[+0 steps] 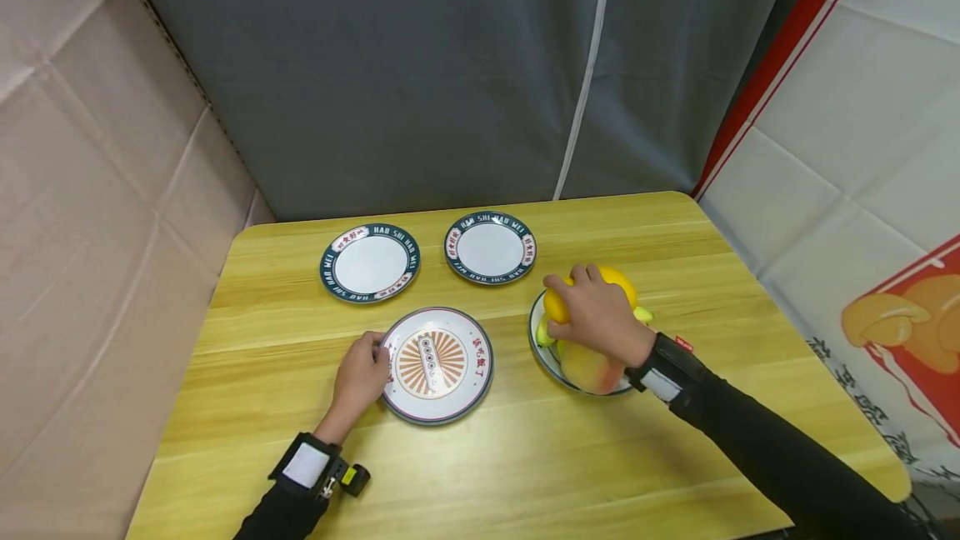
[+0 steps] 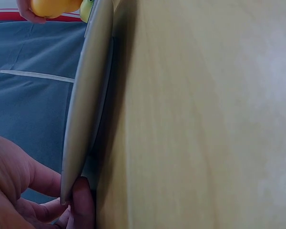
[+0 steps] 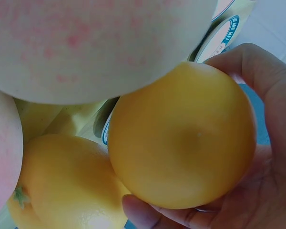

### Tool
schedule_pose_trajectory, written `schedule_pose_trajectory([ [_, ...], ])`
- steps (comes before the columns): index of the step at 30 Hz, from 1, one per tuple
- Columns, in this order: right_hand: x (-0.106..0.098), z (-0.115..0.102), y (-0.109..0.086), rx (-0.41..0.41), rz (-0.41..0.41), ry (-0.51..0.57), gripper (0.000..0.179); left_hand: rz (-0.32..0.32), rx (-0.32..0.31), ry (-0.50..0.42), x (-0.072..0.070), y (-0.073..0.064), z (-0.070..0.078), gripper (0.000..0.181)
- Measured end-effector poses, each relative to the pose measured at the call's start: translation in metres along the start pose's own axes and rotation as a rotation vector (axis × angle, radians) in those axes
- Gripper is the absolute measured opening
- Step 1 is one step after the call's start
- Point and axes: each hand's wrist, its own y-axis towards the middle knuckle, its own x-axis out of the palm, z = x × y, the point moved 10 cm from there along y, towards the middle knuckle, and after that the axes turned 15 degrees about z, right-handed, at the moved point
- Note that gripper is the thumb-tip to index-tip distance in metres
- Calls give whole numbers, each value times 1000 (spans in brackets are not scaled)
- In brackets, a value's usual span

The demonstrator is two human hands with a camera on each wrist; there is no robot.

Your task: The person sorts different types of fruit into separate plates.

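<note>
In the head view my left hand (image 1: 360, 377) pinches the left rim of a white plate (image 1: 431, 365) with an orange sunburst print. The left wrist view shows the thumb and fingers on either side of the rim of that plate (image 2: 86, 109), seen edge-on close over the table. My right hand (image 1: 603, 319) grips an orange (image 3: 181, 138) above a fruit plate (image 1: 552, 365) on the right. Beside the held fruit lies a second orange (image 3: 71, 176). A large pinkish peach (image 1: 592, 369) sits at the plate's front, with a green fruit (image 1: 543, 333) at its left, partly hidden.
Two white plates with dark lettered rims, a left plate (image 1: 370, 263) and a right plate (image 1: 490, 248), lie at the back of the wooden table (image 1: 465, 482). A grey curtain (image 1: 420, 82) hangs behind it. A yellow-green tip (image 1: 643, 315) pokes out behind my right hand.
</note>
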Motion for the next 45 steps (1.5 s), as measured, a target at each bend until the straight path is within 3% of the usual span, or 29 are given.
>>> schedule_pose_trajectory([
  [28, -21, -19, -2, -44, 55, 2, 56, 13, -6, -24, 0, -2, -2, 37],
  [36, -44, -25, 4, -21, 72, 26, 56, 16, -5, -23, 0, -3, -3, 37],
  [45, -84, -30, 16, -1, 134, 60, 57, 11, -14, -37, 3, -3, -4, 37],
])
